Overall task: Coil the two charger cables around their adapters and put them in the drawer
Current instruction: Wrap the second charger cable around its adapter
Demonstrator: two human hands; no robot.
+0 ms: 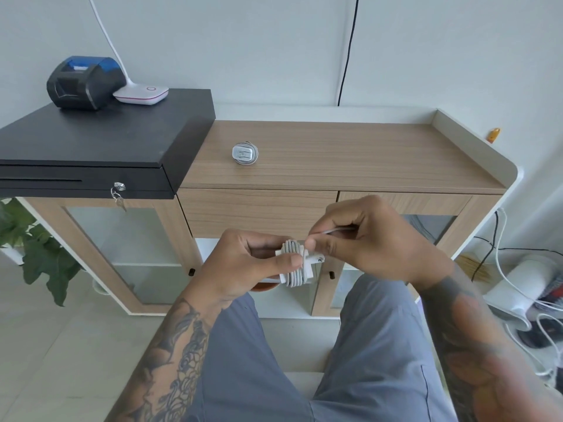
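The left hand [243, 263] grips a white square charger adapter [297, 266] with grey-white cable wound around it, thumb pressed across the coils, held in the air in front of the closed wood-grain drawer [256, 211] and above the person's grey-trousered lap. The right hand [365, 239] has its fingers [310, 243] curled, pinching the loose end of that thin white cable [335, 229] just beside the adapter. A second white adapter already wrapped in its cable [244, 153] lies on the light wood counter [350, 156] (near a black cash drawer [100, 141], which carries a black-and-blue receipt printer [85, 82]).
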